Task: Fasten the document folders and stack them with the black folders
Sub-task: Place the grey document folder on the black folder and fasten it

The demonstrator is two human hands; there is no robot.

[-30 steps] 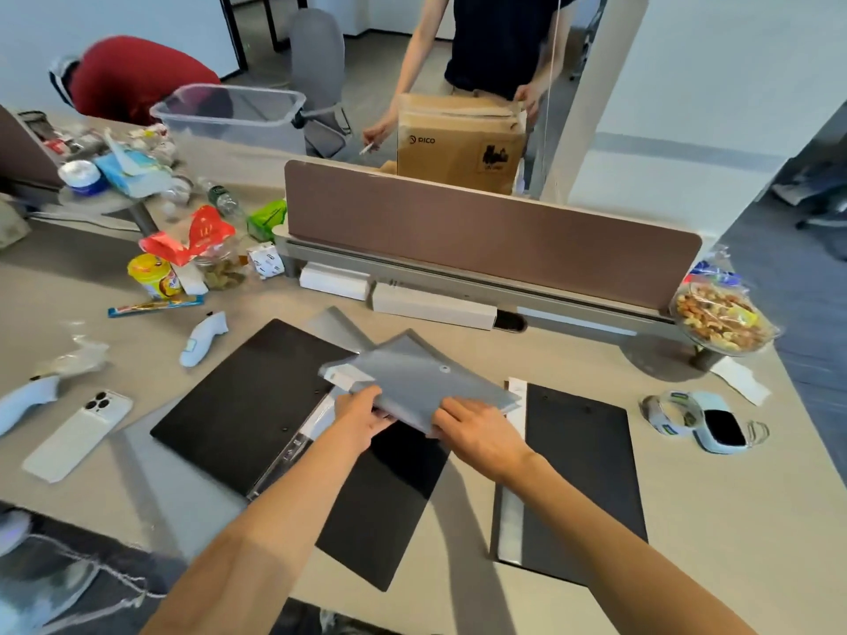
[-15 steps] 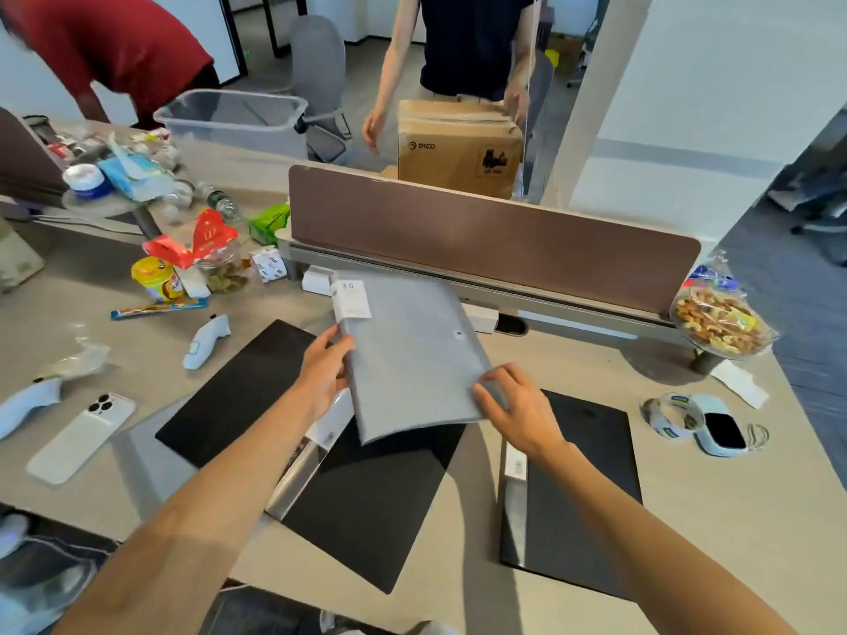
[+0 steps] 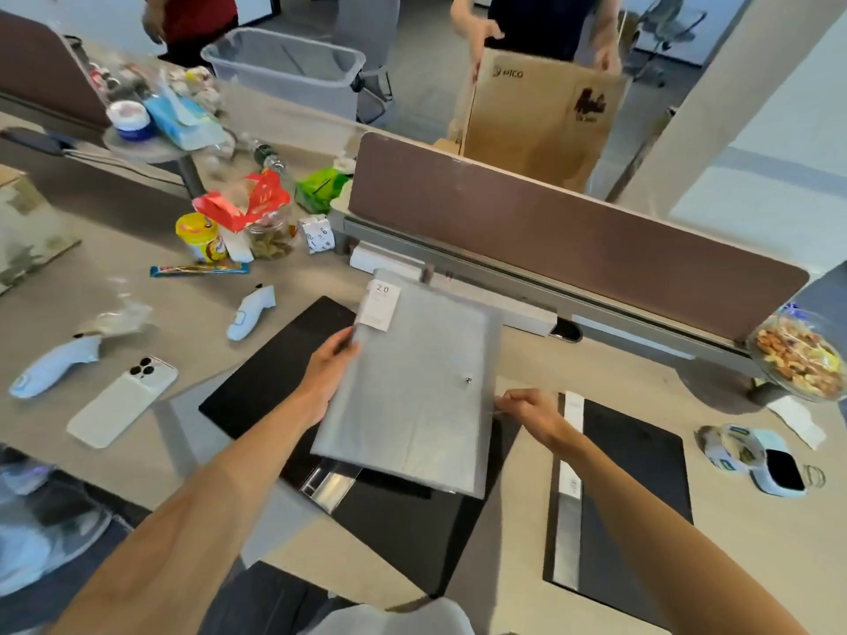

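Observation:
A grey document folder (image 3: 412, 391) with a small snap button and a white label at its top left corner hangs flat above the desk. My left hand (image 3: 327, 366) grips its left edge. My right hand (image 3: 522, 405) pinches the right edge near the button. Under it lies an open black folder (image 3: 275, 373) with a clear spine strip. A second black folder (image 3: 637, 488) with a white spine strip lies to the right on the desk.
A white phone (image 3: 121, 401), two white controllers (image 3: 250, 311) and snack packets (image 3: 229, 222) crowd the left of the desk. A brown divider panel (image 3: 573, 240) runs across the back. A snack bowl (image 3: 800, 359) and a smartwatch (image 3: 756, 456) sit right. A person holds a cardboard box (image 3: 541, 116) behind.
The grey folder was lifted off the black folder, turned upright and flattened. My right hand slid from its lower edge to its right edge.

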